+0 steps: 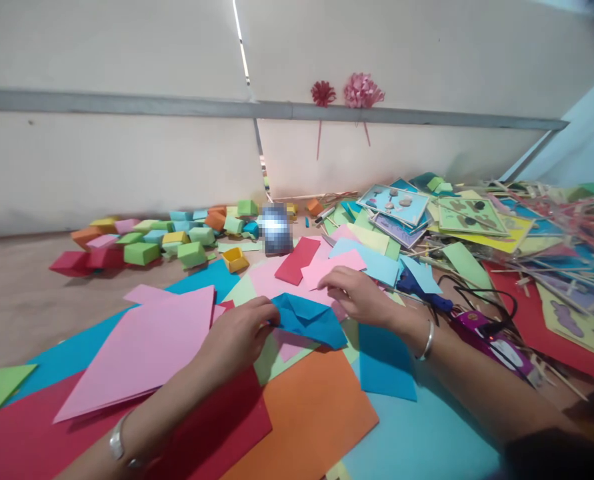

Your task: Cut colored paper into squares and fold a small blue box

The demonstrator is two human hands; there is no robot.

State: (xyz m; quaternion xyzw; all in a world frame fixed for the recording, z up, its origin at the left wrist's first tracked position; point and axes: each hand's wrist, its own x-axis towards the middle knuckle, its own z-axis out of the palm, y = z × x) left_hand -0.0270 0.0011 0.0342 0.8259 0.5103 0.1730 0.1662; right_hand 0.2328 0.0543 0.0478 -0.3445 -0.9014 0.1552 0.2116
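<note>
My left hand (241, 330) pinches the left end of a folded blue paper (309, 319), which has creased flaps like a small envelope. To the right of it is my right hand (359, 293), fingers loosely bent and a little apart. Its fingertips are at the lower edge of a pink paper strip (334, 265); whether they touch it I cannot tell. Behind the strip is a folded red paper piece (298, 260). Below the hands lie an orange sheet (311, 413) and a blue sheet (387, 363). A stack of pink sheets (147, 353) lies left of my left hand.
Small coloured paper boxes (141, 253) are heaped at the back left against the white wall (127, 160). At right are a blue glue gun (421, 290), a purple power strip (494, 347) with black cables, and picture cards (394, 203). Two paper flowers (363, 91) hang on the wall rail.
</note>
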